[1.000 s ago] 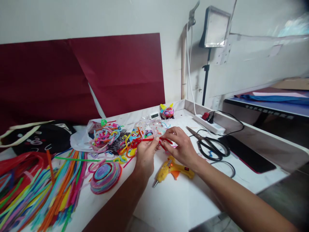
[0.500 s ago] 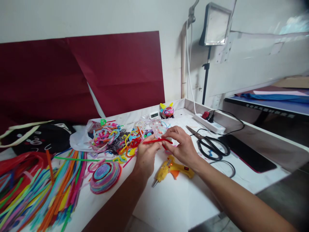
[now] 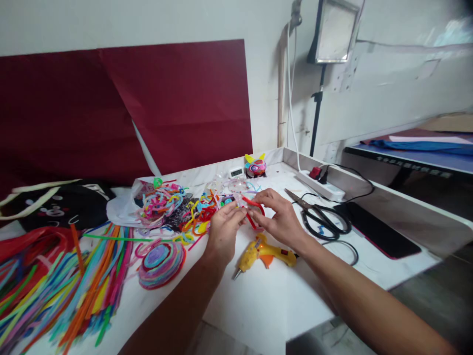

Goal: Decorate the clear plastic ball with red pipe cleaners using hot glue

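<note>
A red pipe cleaner [image 3: 252,202], bent into a loop, is held between my two hands over the white tabletop. My left hand [image 3: 225,231] pinches it from the left, its fingertips meeting the right ones. From the right, my right hand [image 3: 279,217] has thumb and fingers closed on it. Just below them lies a yellow glue gun [image 3: 264,252], nozzle toward the lower left, with a small light glowing. A flat coiled disc of pink, blue and purple pipe cleaners [image 3: 161,265] rests left of my left forearm.
Loose straight pipe cleaners [image 3: 92,281] cover the left side. Behind sit a plastic bag of curled scraps [image 3: 123,209], a small timer [image 3: 235,172] and a colourful ball with yellow ears [image 3: 255,166]. Scissors [image 3: 320,217], a phone [image 3: 380,229] and a power strip [image 3: 321,185] are at right.
The red pipe cleaner lay nearly straight across my fingers and is now curved into a loop. My right hand has lifted slightly. The view has shifted a little.
</note>
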The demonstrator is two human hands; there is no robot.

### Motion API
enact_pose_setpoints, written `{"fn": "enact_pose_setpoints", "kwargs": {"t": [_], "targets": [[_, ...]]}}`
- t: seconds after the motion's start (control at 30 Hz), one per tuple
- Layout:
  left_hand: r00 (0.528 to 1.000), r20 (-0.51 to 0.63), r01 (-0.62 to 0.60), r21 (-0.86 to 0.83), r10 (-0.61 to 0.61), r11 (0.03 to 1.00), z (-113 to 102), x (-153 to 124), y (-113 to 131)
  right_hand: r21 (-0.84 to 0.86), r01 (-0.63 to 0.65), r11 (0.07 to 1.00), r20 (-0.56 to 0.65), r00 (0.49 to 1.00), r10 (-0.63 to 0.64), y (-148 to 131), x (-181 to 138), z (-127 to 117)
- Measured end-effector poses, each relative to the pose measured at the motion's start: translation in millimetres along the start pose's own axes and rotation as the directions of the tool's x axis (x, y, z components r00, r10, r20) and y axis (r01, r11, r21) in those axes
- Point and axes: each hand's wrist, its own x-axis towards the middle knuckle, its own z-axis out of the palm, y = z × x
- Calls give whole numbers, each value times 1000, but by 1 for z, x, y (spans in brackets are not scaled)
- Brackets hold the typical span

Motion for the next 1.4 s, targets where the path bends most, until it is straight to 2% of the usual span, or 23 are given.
{"fn": "enact_pose_setpoints", "kwargs": {"t": [0.23, 0.47, 0.7, 0.9, 1.03, 1.23, 1.4], "targets": [[999, 50, -15, 1, 15, 1000, -3, 2, -1, 64, -33, 997, 6, 999, 33, 3, 0, -8], [1000, -17, 7, -15, -7, 1000, -2, 1, -2, -8, 59, 998, 26, 998, -59, 3, 0, -12], [1000, 15, 3, 34, -3, 999, -2, 0, -4, -81, 128, 988, 92, 988, -120, 5, -2, -13], [999, 26, 35, 24, -36, 999, -1, 1, -4, -88, 147, 985, 69, 988, -141, 6, -2, -13], [995, 55, 89, -23, -88, 996, -1, 1, -3, -39, 114, 993, 75, 991, -111, 9, 0, -11], [984, 77, 167, -51, -163, 985, -5, 4, -4, 49, -14, 999, 85, 996, 10, 15, 0, -6], [975, -6, 218, -188, -223, 958, -9, 12, 4, 142, -178, 974, -7, 983, 181, 16, 5, -11]]}}
